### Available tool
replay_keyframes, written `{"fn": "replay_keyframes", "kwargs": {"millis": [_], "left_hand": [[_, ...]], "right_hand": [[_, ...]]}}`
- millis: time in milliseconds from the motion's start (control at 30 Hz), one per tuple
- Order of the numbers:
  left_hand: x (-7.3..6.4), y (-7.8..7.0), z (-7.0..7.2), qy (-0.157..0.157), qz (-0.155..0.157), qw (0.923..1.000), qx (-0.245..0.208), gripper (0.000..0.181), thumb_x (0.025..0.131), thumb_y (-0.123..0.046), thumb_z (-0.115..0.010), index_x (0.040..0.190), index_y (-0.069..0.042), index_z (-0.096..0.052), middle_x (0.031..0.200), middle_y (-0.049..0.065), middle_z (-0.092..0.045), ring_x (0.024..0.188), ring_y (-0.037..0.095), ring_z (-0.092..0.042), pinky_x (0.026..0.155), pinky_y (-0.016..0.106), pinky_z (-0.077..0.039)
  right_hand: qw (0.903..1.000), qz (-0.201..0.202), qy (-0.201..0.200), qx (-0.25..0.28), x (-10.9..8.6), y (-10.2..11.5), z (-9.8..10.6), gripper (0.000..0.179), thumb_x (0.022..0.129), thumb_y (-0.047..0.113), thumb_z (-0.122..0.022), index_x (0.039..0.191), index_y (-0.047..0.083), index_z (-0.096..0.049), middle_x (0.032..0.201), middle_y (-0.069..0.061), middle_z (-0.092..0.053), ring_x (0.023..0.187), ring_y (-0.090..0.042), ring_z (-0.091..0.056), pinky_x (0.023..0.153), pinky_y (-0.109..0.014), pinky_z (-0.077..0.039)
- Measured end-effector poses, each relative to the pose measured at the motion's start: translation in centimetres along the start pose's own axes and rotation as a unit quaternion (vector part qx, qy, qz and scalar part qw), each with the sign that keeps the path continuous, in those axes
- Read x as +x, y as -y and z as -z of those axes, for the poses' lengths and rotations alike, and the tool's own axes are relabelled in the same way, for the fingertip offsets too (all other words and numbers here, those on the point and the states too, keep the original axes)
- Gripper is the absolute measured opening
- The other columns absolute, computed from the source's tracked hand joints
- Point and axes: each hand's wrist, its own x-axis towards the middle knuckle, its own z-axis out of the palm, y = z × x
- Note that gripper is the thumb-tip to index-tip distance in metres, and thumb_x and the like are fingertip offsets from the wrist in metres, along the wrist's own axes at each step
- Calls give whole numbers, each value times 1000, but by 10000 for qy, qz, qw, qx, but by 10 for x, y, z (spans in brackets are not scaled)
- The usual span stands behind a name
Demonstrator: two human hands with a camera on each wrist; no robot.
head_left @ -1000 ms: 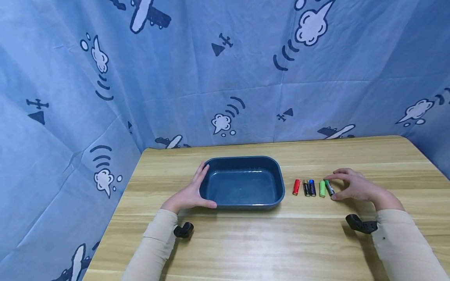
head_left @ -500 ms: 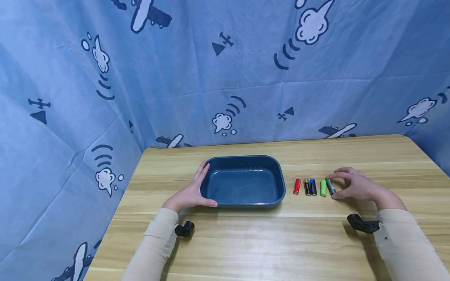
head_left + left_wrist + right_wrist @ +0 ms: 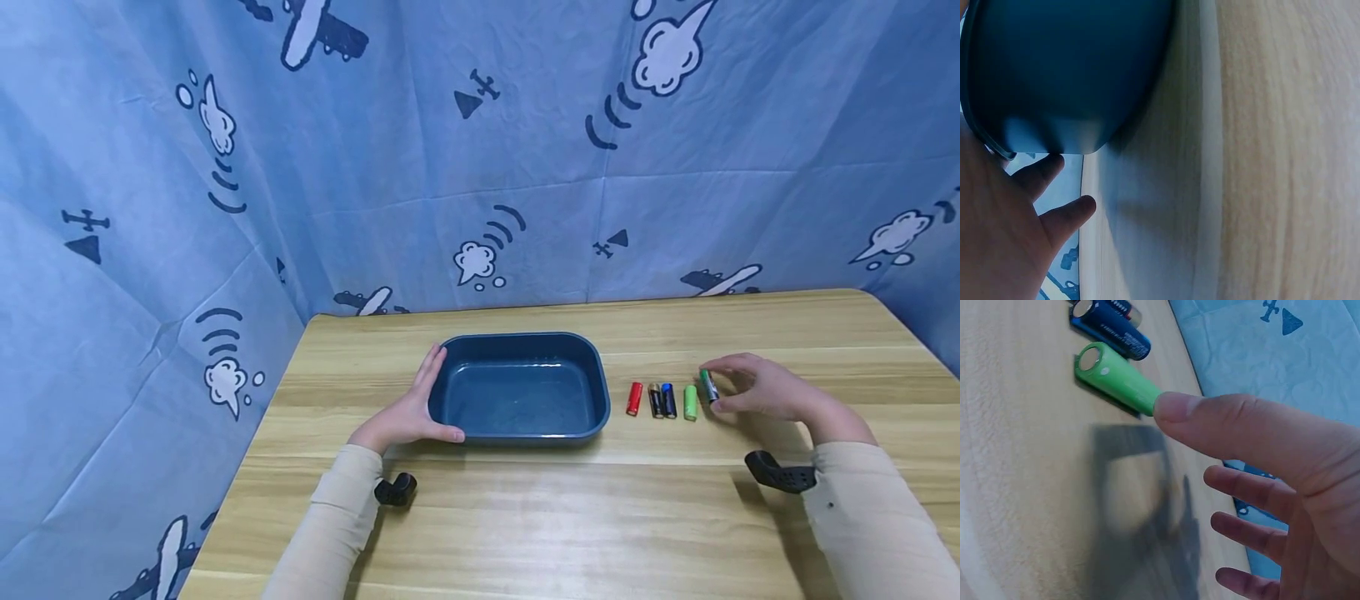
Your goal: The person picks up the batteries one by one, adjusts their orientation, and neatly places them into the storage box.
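A dark blue rectangular basin point(image 3: 517, 437) stands on the wooden table. My left hand point(image 3: 405, 412) rests against its left end, fingers straight and spread along the side, thumb at the front corner. In the left wrist view, two fingertips point(image 3: 1079, 209) extend past the basin's wall point(image 3: 1054, 94). My right hand point(image 3: 768, 390) pinches a green-and-dark battery point(image 3: 709, 387) between thumb and fingers, just above the table. From the right wrist, that battery is hidden behind the thumb point(image 3: 1210, 419). Left of this hand lies a light green battery point(image 3: 690, 402).
Further left lie a blue battery point(image 3: 669, 401), a black-and-gold battery point(image 3: 656, 401) and a red battery point(image 3: 634, 399), in a loose row beside the basin's right end. A blue printed curtain point(image 3: 525, 167) hangs behind the table point(image 3: 570, 525).
My right hand has lifted the green-and-dark battery and shifted slightly away from the light green one. The left hand and the basin have stayed in place.
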Motion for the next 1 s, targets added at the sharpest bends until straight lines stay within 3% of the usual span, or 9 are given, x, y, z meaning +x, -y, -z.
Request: {"fn": "replay_keyframes", "kwargs": {"millis": [200,433,733,1000], "left_hand": [[0,-1,0,-2,38,10000,-34,124,67,-34,-83,146,-35,12,150,-15,21,140,23,-1,104,55,-24],[1,-3,-1,-32,42,10000,-42,125,65,-37,-83,145,-36,13,153,-6,19,140,22,0,105,54,-22],[2,-5,-6,-143,203,9995,-169,129,65,-33,-84,146,-30,16,152,-10,18,140,20,1,107,52,-19],[4,-5,-11,-295,241,9987,-345,131,64,-31,-85,146,-30,18,153,-4,15,140,25,-1,107,51,-17]], "right_hand": [[9997,-22,-121,-204,-1,9,7,72,74,32,-77,129,-3,-46,132,-39,-31,117,-59,-26,88,-70,-25],[9991,-13,-253,-337,1,16,13,73,75,36,-76,130,-2,-45,132,-39,-31,116,-59,-29,89,-69,-27],[9978,64,-614,-225,3,26,16,66,77,34,-75,128,2,-46,134,-34,-33,120,-57,-24,88,-70,-24],[9963,194,-835,-20,4,36,17,65,78,30,-74,130,3,-46,135,-31,-33,122,-56,-22,89,-70,-22]]}}
